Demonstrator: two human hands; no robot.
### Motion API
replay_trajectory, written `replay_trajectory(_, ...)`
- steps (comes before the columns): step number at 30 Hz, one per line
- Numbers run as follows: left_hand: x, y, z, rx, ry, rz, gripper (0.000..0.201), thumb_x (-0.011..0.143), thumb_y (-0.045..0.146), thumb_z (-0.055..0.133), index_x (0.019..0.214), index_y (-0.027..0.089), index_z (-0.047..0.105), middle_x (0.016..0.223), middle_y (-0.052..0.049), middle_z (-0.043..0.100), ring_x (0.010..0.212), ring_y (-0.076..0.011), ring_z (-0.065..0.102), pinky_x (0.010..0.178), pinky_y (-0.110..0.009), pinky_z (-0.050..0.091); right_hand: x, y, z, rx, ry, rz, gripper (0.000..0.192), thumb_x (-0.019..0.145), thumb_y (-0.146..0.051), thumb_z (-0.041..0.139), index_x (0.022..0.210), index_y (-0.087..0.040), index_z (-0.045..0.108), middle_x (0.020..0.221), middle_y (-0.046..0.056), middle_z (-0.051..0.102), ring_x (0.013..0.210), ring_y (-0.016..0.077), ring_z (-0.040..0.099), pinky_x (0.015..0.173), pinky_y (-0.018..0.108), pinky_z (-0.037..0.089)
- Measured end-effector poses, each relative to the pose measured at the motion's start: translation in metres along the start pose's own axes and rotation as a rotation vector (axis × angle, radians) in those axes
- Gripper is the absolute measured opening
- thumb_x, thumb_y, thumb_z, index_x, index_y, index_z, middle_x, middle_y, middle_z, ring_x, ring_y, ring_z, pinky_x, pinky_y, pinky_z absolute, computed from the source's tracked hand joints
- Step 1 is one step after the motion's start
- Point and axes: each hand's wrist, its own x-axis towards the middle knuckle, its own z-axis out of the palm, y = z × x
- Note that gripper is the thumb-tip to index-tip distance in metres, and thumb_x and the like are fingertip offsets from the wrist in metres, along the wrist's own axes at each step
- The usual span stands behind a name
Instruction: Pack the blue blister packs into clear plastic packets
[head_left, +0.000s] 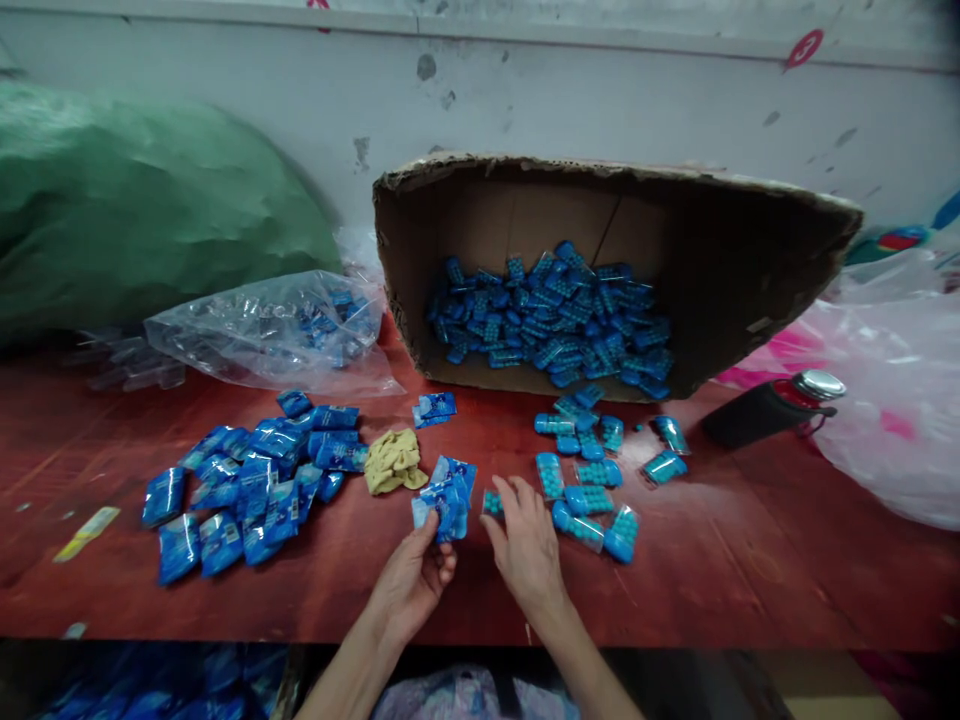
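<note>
My L hand (412, 578) pinches stack of blue packets (444, 503) over red table (750, 580). R hand (525, 545) open, fingertips on loose capsule pack (493, 502), tipped carton (675, 215) behind.

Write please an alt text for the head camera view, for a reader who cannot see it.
At a red table, the left hand holds a blue packet while the right hand touches a small blue capsule. A tipped cardboard box spills more capsules behind; a pile of packets lies to the left.
</note>
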Motion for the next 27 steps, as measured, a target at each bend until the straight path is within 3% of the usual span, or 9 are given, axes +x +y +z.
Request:
replay_trajectory(2,-0.001,0.0,0.0,-0.019,0.01,-0.014,0.016,0.076,0.027,0.054,0.067,0.015,0.048,0.043,0.002,0.051,0.037,-0.0072,0.048,0.033,-0.014,0.034,0.004,0.008,0.003,-0.227,0.01,-0.011,0.035,0.072,-0.015,0.055,0.107,-0.023,0.056,0.104,0.014,0.055,0.096,0.0317,0.048,0.077,0.047,0.037)
replay_trajectory(4,-0.001,0.0,0.0,-0.018,0.012,-0.019,0.016,0.077,0.026,0.053,0.067,0.015,0.048,0.043,0.002,0.051,0.036,-0.0071,0.048,0.033,-0.014,0.034,0.007,0.015,0.005,-0.291,-0.025,-0.014,0.033,0.07,-0.015,0.058,0.102,-0.024,0.058,0.094,0.012,0.058,0.09,0.0316,0.05,0.073,0.046,0.038)
replay_trajectory(6,0.0,-0.001,-0.001,-0.006,0.017,-0.004,0.015,0.077,0.026,0.053,0.068,0.015,0.049,0.044,0.002,0.052,0.037,-0.0071,0.048,0.033,-0.014,0.034,0.009,0.016,0.004,-0.19,-0.059,-0.004,0.031,0.069,-0.016,0.06,0.098,-0.025,0.06,0.088,0.01,0.059,0.088,0.0298,0.051,0.074,0.044,0.039)
replay_trajectory(10,0.0,-0.003,0.0,0.033,0.03,0.06,0.015,0.076,0.028,0.055,0.069,0.015,0.05,0.044,0.002,0.053,0.038,-0.0075,0.05,0.034,-0.015,0.036,0.008,0.006,-0.004,0.339,-0.174,0.149,0.028,0.072,-0.021,0.057,0.1,-0.022,0.056,0.092,0.004,0.062,0.085,0.0219,0.057,0.076,0.035,0.044)
replay_trajectory(12,0.001,-0.003,0.001,0.051,0.029,0.078,0.016,0.075,0.029,0.056,0.069,0.015,0.05,0.044,0.002,0.053,0.037,-0.0077,0.05,0.034,-0.015,0.036,0.004,-0.001,-0.009,0.493,-0.211,0.197,0.032,0.073,-0.022,0.056,0.105,-0.022,0.055,0.097,0.002,0.061,0.088,0.0202,0.057,0.08,0.033,0.044)
replay_trajectory(16,0.001,-0.003,0.001,0.057,0.024,0.1,0.016,0.074,0.029,0.057,0.069,0.015,0.05,0.044,0.001,0.054,0.038,-0.008,0.05,0.035,-0.015,0.036,-0.005,-0.013,-0.013,0.441,-0.19,0.109,0.038,0.076,-0.02,0.053,0.113,-0.024,0.052,0.102,0.003,0.057,0.095,0.0187,0.053,0.086,0.031,0.041)
replay_trajectory(21,0.002,-0.003,-0.002,0.064,-0.004,0.132,0.021,0.068,0.032,0.063,0.068,0.015,0.05,0.043,0.002,0.053,0.038,-0.008,0.05,0.035,-0.016,0.035,-0.01,-0.019,-0.018,0.366,-0.284,-0.005,0.038,0.081,-0.017,0.046,0.118,-0.025,0.047,0.098,0.004,0.053,0.089,0.016,0.054,0.082,0.028,0.042)
replay_trajectory(27,0.002,-0.002,-0.004,0.127,-0.092,0.179,0.029,0.062,0.037,0.067,0.068,0.015,0.051,0.045,0.002,0.055,0.04,-0.0085,0.05,0.036,-0.017,0.035,-0.011,-0.02,-0.024,0.38,-0.322,0.0,0.038,0.081,-0.018,0.046,0.117,-0.025,0.049,0.096,0.003,0.055,0.088,0.0164,0.054,0.081,0.028,0.042)
